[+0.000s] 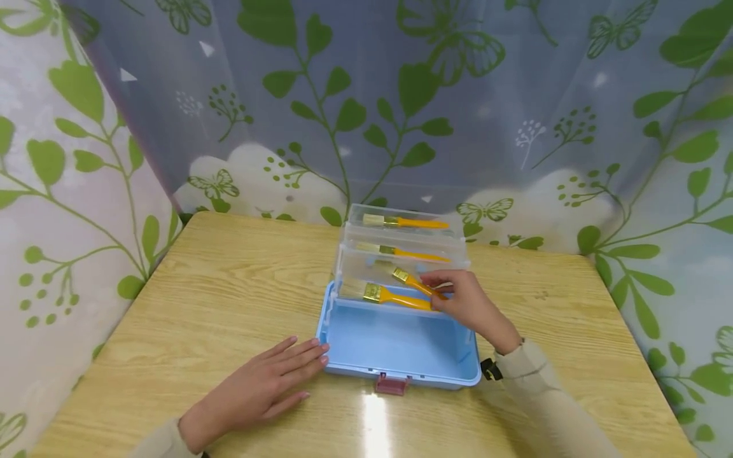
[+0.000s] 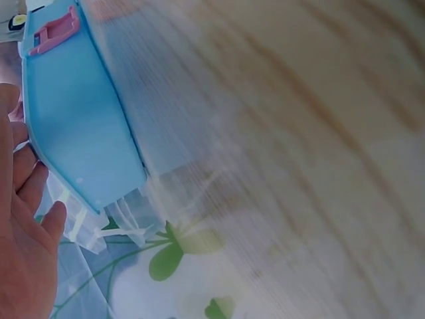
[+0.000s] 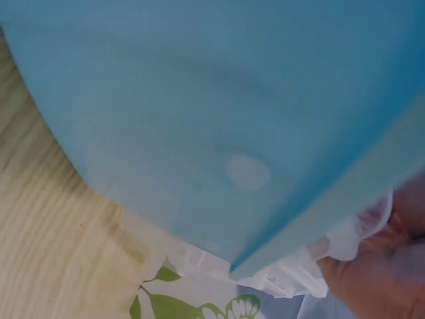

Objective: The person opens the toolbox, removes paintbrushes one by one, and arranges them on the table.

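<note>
A light blue toolbox [image 1: 395, 343] stands with its lid up and its clear trays [image 1: 458, 251] fanned out behind the bare bottom compartment. My right hand [image 1: 460, 299] pinches the orange handle of a small paintbrush [image 1: 403, 277], tilted above the lowest tray. Just below it, a wider paintbrush [image 1: 403, 299] lies in that tray, close to my fingertips. Farther back, one paintbrush [image 1: 420, 254] lies in the middle tray and another paintbrush [image 1: 424, 223] shows at the top. With fingers extended, my left hand [image 1: 266, 381] touches the box's left rim; the left wrist view shows those fingers along the blue wall [image 2: 80, 113].
The toolbox rests on a wood-grain table [image 1: 229, 286], its maroon latch [image 1: 392, 384] hanging at the front. A curtain [image 1: 366, 127] printed with leaves and butterflies closes off the back and sides. Light glares on the tabletop in front of the latch.
</note>
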A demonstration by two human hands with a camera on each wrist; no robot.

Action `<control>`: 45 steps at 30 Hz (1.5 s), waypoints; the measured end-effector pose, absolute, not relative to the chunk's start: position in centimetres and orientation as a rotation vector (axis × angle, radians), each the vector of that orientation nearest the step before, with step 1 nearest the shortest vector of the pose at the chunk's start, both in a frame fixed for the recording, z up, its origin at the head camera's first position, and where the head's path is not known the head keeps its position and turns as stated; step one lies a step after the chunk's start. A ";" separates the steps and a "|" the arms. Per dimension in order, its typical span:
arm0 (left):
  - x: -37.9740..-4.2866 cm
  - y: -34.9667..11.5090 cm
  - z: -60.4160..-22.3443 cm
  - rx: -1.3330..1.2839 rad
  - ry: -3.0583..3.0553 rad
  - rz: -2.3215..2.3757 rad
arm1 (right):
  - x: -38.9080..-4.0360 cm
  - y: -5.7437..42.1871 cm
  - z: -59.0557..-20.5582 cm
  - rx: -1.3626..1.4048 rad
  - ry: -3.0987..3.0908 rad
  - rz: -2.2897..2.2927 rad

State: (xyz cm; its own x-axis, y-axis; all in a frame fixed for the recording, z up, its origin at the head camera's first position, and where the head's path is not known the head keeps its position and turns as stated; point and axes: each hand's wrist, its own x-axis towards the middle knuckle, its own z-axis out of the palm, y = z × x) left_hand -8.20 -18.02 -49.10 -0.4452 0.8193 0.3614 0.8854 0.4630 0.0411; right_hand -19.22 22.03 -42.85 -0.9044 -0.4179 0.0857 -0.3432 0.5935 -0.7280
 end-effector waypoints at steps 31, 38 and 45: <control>-7.9 -18.0 -49.0 -1.445 -2.447 -0.374 | -19.7 21.1 -41.6 -0.629 2.740 -0.818; -7.9 -18.0 -48.9 -1.451 -2.437 -0.380 | -19.6 21.3 -41.6 -0.658 2.722 -0.840; -8.0 -18.0 -49.0 -1.442 -2.449 -0.389 | -19.7 21.5 -41.4 -0.719 2.714 -0.867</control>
